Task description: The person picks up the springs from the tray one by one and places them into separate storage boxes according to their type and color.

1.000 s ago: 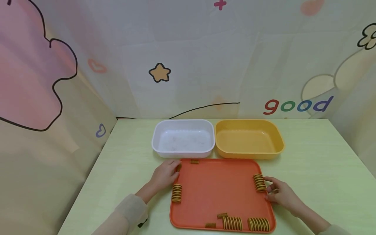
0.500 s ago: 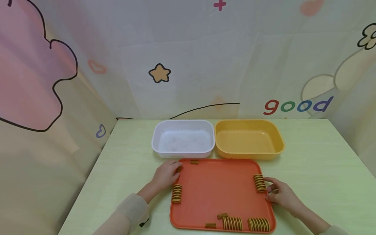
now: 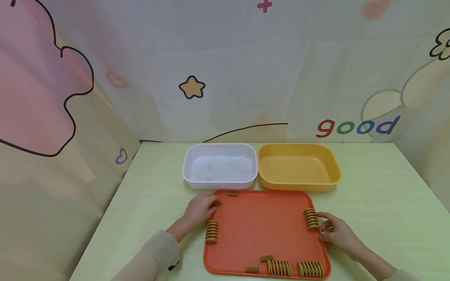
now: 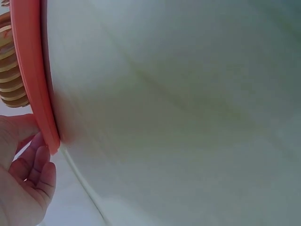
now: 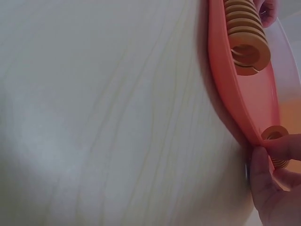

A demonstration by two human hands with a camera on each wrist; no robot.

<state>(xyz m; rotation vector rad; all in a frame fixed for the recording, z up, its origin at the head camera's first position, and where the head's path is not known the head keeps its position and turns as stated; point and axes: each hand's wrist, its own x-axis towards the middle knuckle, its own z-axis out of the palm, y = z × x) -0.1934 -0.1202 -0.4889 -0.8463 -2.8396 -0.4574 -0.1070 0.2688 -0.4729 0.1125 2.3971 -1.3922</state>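
My left hand (image 3: 199,210) is at the upper left rim of the orange tray (image 3: 258,222), its thumb and forefinger around a small brass-coloured coil spring (image 3: 218,203), partly hidden by the fingers. Its other fingers are curled beside the rim in the left wrist view. A large coil spring (image 3: 211,232) lies along the left rim just below this hand. On the right side my right hand (image 3: 339,235) pinches the tray's rim between thumb and fingers, beside another large spring (image 3: 311,219). In the right wrist view, the thumb (image 5: 259,172) presses against the rim's outside.
Along the tray's near edge lie two large springs (image 3: 279,268) and two small springs (image 3: 252,269). Another small spring (image 3: 233,194) sits at the far edge. Behind the tray stand a white bin (image 3: 220,185) and a yellow bin (image 3: 299,186), side by side on the pale table (image 3: 379,187).
The small spring at my left fingers has tilted and shifted slightly inward, away from the left rim. My left hand has moved a little to the right; the right hand stays on the rim.
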